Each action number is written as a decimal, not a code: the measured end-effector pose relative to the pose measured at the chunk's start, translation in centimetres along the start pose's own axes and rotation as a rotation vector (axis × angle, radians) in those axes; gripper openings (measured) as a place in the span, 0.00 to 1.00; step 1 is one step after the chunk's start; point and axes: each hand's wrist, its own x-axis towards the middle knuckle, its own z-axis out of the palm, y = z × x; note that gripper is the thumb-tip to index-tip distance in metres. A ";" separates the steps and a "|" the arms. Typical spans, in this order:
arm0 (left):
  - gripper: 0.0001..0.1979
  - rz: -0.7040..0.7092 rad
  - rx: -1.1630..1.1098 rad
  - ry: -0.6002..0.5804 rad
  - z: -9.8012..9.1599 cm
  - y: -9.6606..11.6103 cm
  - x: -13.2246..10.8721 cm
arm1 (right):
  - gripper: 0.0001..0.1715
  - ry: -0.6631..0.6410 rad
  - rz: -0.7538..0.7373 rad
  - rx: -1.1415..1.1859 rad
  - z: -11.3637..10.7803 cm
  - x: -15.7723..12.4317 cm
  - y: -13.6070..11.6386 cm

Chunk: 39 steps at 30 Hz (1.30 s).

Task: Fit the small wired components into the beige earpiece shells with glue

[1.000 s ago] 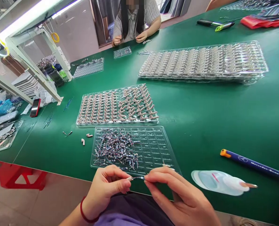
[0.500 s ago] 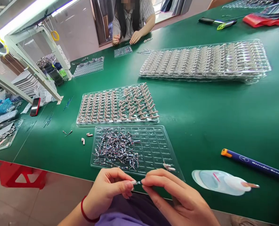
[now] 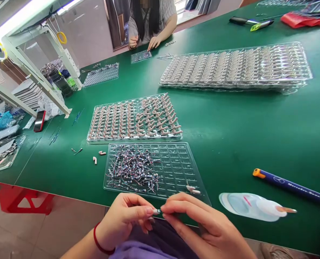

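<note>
Closer together than one second earlier, left hand [image 3: 126, 217] and right hand [image 3: 200, 219] pinched opposite ends of tiny pale-and-dark part [image 3: 157, 211], near front edge of clear plastic compartment tray [image 3: 174, 171]; heap of thin wired components [image 3: 134, 169] lay inside.

Right of the right hand [image 3: 205, 223] and farther out, a long, slim dark-blue tool with an orange end [image 3: 270, 177] bears the ringed three-pointed Mercedes-Benz star [image 3: 278, 180]; white lettering [image 3: 304, 190] beside it is too blurred to read.
</note>
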 end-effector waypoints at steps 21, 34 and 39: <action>0.16 -0.198 -0.103 -0.054 0.6 0.1 0.3 | 0.09 -0.112 0.289 0.126 -0.4 -0.7 0.7; 0.17 -0.158 -0.085 -0.041 0.5 -0.1 0.2 | 0.09 -0.098 0.261 0.084 -0.4 -0.8 0.9; 0.17 -0.175 -0.098 -0.052 0.8 0.0 0.1 | 0.09 -0.099 0.229 0.103 -0.4 -0.1 0.4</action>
